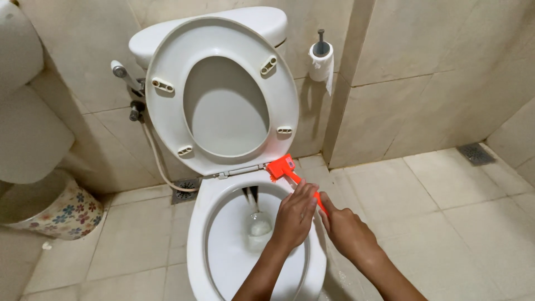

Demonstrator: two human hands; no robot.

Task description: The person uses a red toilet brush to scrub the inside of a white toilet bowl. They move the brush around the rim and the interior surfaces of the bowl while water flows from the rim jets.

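A white toilet (pixel 196 239) stands with its seat (pixel 167 120) and lid raised against the tank. An orange scrub brush (pixel 282 168) rests with its head on the bowl's back right rim, its handle running down to my hands. My left hand (pixel 295 214) closes around the handle over the right side of the bowl. My right hand (pixel 344 228) grips the handle's lower end, just outside the rim. Water sits at the bottom of the bowl (pixel 257 223).
A toilet-paper roll (pixel 321 61) hangs on the tiled wall right of the tank. A spray hose (pixel 131 83) is mounted on the left. A flower-patterned bin (pixel 58 209) stands at left. Floor drains (pixel 185 188) (pixel 475 153) sit behind the toilet and at far right.
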